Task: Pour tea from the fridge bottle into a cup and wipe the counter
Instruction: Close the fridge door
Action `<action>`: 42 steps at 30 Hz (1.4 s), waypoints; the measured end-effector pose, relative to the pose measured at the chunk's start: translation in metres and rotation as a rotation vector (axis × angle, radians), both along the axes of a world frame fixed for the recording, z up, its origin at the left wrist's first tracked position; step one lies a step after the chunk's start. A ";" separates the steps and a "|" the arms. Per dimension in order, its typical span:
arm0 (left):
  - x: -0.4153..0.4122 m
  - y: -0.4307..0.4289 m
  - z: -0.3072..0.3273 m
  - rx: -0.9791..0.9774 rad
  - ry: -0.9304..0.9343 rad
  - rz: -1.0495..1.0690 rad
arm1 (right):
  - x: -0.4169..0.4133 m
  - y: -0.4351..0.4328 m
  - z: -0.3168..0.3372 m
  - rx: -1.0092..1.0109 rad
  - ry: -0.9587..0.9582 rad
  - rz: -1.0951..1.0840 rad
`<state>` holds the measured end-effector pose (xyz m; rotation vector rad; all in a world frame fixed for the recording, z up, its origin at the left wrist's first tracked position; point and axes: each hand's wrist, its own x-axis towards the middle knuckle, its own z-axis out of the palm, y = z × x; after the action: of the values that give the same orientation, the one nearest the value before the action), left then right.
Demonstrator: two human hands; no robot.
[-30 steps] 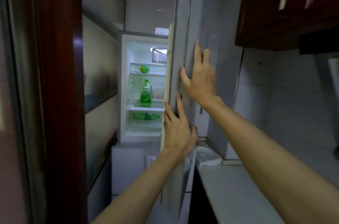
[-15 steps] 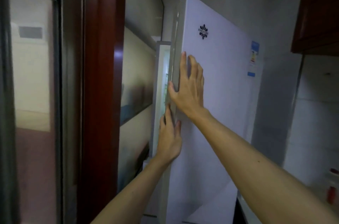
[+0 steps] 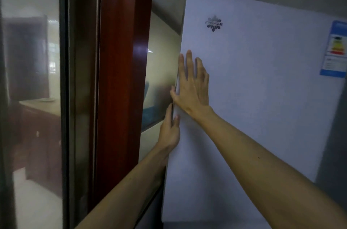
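The white fridge door [image 3: 262, 106] fills the right side, beside a dark red wooden frame [image 3: 120, 78]. The right grip [image 3: 192, 89] presses flat near its left edge, fingers straight and spread. Just below, the left grip [image 3: 170, 133] touches that edge, fingers straight.

The right hand [image 3: 191, 89] lies flat on the white fridge door [image 3: 262, 97] by its left edge, fingers pointing up. The left hand [image 3: 170, 133] touches that edge just below. A red-brown frame [image 3: 120, 78] stands to the left.
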<state>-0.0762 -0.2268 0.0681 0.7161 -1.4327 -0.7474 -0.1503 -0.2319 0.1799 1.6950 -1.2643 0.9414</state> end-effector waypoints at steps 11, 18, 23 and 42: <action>0.001 -0.084 0.005 0.013 0.043 -0.083 | -0.001 -0.093 -0.004 -0.059 0.054 -0.122; -0.007 -0.133 -0.002 0.044 0.073 -0.071 | -0.004 -0.144 -0.007 -0.111 0.057 -0.155; -0.009 -0.156 0.000 0.052 0.073 -0.085 | -0.008 -0.171 -0.007 -0.131 0.060 -0.192; -0.027 -0.225 0.002 0.121 0.137 -0.139 | -0.020 -0.236 -0.008 -0.152 0.078 -0.328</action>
<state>-0.1032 -0.4522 0.0706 0.6494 -1.3300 -0.9791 -0.1708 -0.4683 0.1719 1.3435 -1.3327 0.7472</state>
